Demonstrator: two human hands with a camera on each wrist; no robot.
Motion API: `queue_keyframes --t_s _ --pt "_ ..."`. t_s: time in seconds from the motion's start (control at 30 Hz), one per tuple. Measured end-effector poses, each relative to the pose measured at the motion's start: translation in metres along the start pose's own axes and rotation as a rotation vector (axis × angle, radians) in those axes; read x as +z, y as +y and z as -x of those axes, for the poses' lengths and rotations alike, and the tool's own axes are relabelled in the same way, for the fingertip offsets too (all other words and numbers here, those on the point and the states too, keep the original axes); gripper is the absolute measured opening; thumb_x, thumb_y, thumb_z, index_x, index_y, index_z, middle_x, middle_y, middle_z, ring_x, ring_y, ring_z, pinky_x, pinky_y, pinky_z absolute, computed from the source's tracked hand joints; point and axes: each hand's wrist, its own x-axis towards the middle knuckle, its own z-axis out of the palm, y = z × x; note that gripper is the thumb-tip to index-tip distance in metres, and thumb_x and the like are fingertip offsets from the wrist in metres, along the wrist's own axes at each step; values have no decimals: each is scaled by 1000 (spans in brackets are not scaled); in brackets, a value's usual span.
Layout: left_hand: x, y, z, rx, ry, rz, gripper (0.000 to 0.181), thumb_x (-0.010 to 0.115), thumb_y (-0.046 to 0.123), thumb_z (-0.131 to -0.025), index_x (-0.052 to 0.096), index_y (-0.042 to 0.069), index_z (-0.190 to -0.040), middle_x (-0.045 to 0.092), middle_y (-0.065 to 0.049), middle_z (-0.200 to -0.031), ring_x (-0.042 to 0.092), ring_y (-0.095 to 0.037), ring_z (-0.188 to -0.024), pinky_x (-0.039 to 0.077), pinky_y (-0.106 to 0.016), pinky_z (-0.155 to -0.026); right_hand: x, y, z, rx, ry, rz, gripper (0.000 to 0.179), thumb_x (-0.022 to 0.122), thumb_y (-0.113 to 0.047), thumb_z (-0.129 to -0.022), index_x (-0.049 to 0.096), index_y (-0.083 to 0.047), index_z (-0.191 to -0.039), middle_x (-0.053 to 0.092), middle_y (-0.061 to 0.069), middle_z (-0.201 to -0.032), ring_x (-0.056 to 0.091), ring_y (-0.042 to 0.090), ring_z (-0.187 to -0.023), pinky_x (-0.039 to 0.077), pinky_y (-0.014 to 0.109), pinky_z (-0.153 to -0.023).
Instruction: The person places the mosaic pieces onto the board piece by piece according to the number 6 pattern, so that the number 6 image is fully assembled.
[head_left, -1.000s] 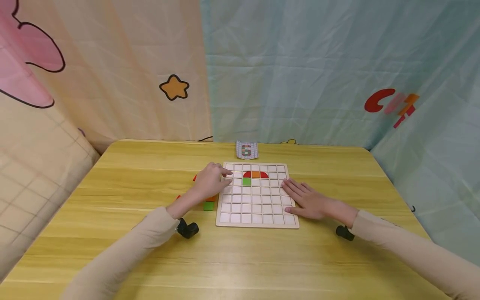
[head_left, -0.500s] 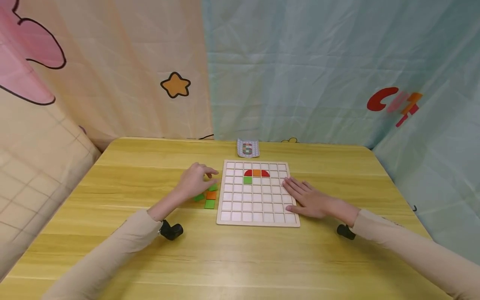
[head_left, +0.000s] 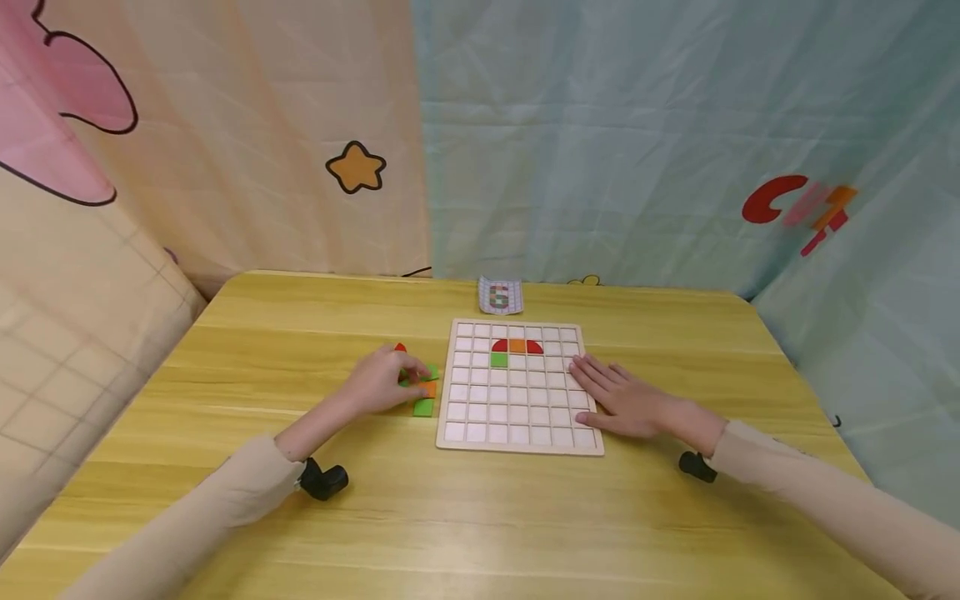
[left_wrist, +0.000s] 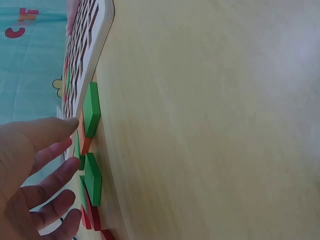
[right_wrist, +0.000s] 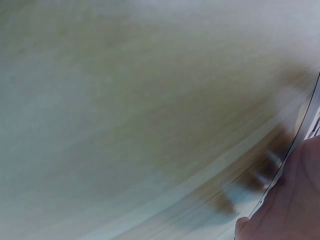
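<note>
My left hand is over a loose group of tiles left of the board, its thumb and forefinger right at an orange tile. In the left wrist view the fingers are loosely bent and apart, beside the orange tile and a green tile. Another green tile lies just in front. My right hand rests flat, fingertips on the right edge of the white gridded board. Set in the board are two red quarter-round tiles, an orange square and a green square.
Behind the board, a small card printed with a coloured figure on a grid lies near the table's back edge. Red tiles lie among the green ones by my left hand. Printed curtains hang around the wooden table.
My left hand has moved left from over the board's left edge, then down to the loose tiles. My right hand stays on the board's right edge.
</note>
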Motion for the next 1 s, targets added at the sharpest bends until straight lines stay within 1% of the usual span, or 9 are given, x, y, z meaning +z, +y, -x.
queue_keyframes --t_s 0.07,0.13,0.27,0.53,0.73,0.87,0.93,1.0 --pt "2 0 1 -2 -13 0 20 79 26 -78 77 14 -94 71 3 -86 56 -14 -79 44 -26 -67 1 -2 0 -4 -2 7 80 35 -56 -99 7 -7 -155 1 15 -162 4 34 -149 12 57 -116" --pt "4 0 2 -4 -21 2 19 79 25 -79 77 14 -94 72 3 -87 59 -14 -81 47 -28 -69 2 -3 0 -15 14 3 79 35 -55 -99 8 -5 -155 3 17 -162 6 36 -149 13 59 -115" --pt "7 1 0 -3 -8 10 17 78 23 -80 77 13 -94 73 2 -88 63 -13 -82 50 -29 -70 1 -4 1 -21 27 -12 78 38 -52 -100 9 -4 -154 3 18 -161 6 36 -149 13 60 -115" --pt "7 0 -3 -25 14 18 18 77 23 -81 78 11 -94 73 0 -87 63 -15 -81 51 -30 -68 -3 -3 0 3 -8 5 78 36 -52 -100 6 -5 -155 0 15 -162 2 33 -150 11 57 -117" --pt "5 -2 -3 -39 29 19 19 78 23 -80 78 10 -94 75 -3 -89 62 -16 -77 48 -27 -63 -4 -4 1 0 -4 2 77 37 -51 -100 7 -5 -155 0 16 -162 3 34 -149 12 58 -116" --pt "4 -2 -3 -48 6 3 22 80 24 -78 78 10 -95 75 -3 -92 59 -16 -76 44 -25 -61 -3 -4 1 8 -16 -4 78 35 -53 -100 5 -7 -155 -2 13 -162 1 32 -150 10 56 -117" --pt "3 -2 -3 -50 -11 -8 24 81 24 -77 78 9 -95 75 -4 -92 58 -16 -75 43 -25 -60 -3 -4 1 3 -6 -12 78 36 -52 -100 6 -6 -155 -1 14 -162 2 33 -150 10 57 -117" --pt "2 -1 -5 -65 -27 -21 25 81 24 -76 78 9 -96 75 -3 -91 58 -16 -76 43 -25 -60 -2 -4 1 -3 4 -18 77 37 -51 -100 7 -6 -155 0 15 -162 3 34 -149 11 58 -116"
